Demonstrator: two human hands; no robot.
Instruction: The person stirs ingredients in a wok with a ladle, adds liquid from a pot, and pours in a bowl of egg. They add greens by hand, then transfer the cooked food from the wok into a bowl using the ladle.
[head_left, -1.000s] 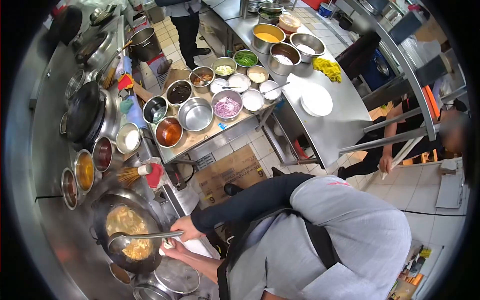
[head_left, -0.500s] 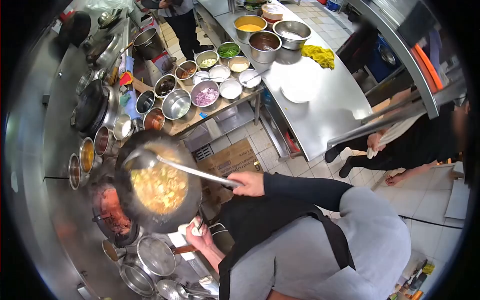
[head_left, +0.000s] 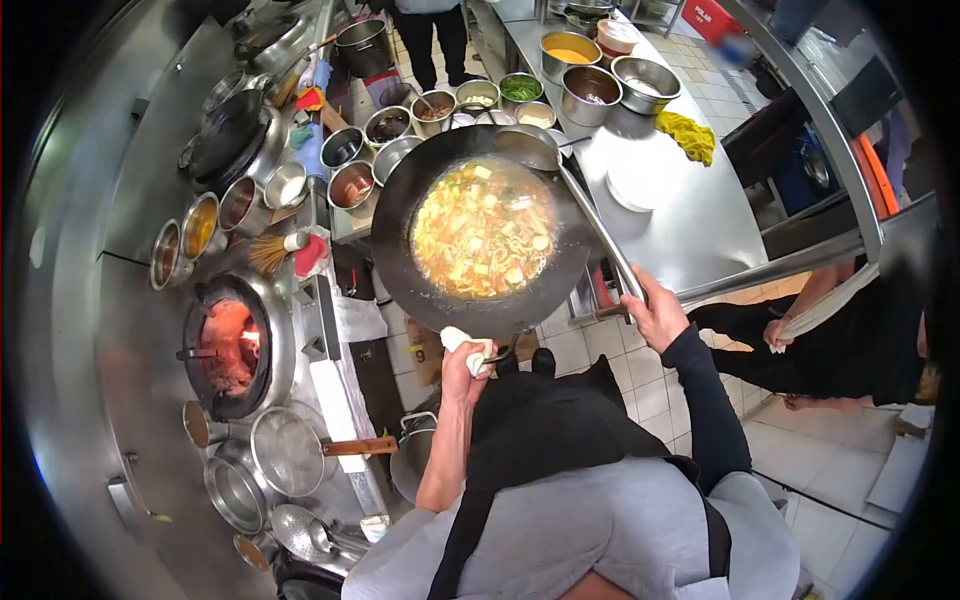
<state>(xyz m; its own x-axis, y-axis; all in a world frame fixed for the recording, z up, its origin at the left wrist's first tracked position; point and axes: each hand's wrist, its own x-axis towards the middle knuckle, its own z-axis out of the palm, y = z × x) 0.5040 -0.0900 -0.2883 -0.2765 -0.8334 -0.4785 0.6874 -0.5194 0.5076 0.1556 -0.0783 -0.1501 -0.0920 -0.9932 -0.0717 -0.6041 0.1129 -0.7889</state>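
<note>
My left hand (head_left: pixel 462 375) is closed around the ear handle of a large black wok (head_left: pixel 396 235), with a folded white cloth (head_left: pixel 462 342) in the grip. Soupy yellow food (head_left: pixel 485 235) with pale chunks and noodle-like strands fills the middle of the wok. The wok is off the stove, out in front of my body and over the floor. In my right hand (head_left: pixel 656 314) is the end of a long-handled ladle (head_left: pixel 600 228). Its bowl lies at the wok's far right rim.
A burner (head_left: pixel 235 345) glows orange at the left. Nearby are a wire strainer (head_left: pixel 287 450) and a bamboo brush (head_left: pixel 268 255). Metal bowls of ingredients stand beyond the wok. A white plate stack (head_left: pixel 632 185) is on the steel counter (head_left: pixel 700 235). Another person (head_left: pixel 840 340) stands right.
The wok has moved right, away from the burner, which now shows fully. My right hand has swung right with the ladle, whose bowl left the food for the far rim. My view has turned.
</note>
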